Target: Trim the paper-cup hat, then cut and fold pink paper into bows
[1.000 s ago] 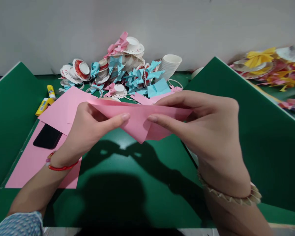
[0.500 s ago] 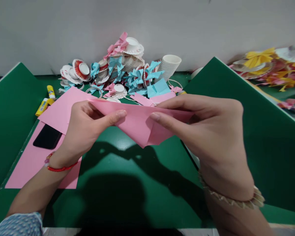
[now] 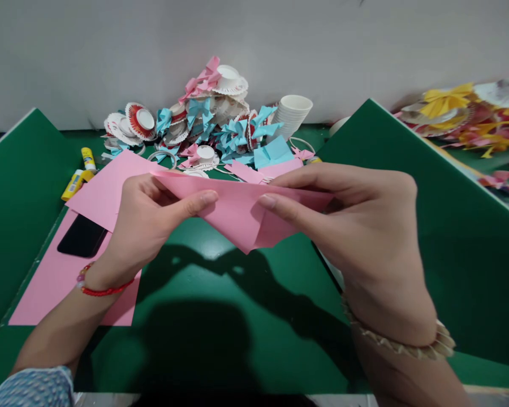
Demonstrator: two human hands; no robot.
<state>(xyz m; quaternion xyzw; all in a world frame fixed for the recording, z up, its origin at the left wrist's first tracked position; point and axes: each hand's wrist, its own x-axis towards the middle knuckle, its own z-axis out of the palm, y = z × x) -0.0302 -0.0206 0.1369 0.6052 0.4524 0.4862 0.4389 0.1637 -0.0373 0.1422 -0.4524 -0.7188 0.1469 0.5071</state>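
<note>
Both my hands hold one folded pink paper sheet (image 3: 237, 212) in the air above the green table (image 3: 220, 316). My left hand (image 3: 146, 226) pinches its left end, thumb on the near side. My right hand (image 3: 365, 226) pinches its right end between thumb and fingers. The sheet's folded corner points down toward the table between the hands.
A stack of pink paper (image 3: 55, 277) lies at the left with a black phone (image 3: 82, 236) on it. Two glue sticks (image 3: 78, 178) lie beside it. A pile of paper-cup hats with pink and blue bows (image 3: 203, 124) and stacked white cups (image 3: 292, 116) sit at the back. Green dividers (image 3: 449, 215) flank the work area.
The hands drew slightly closer and the paper's lower folded corner dropped a little; otherwise nothing moved.
</note>
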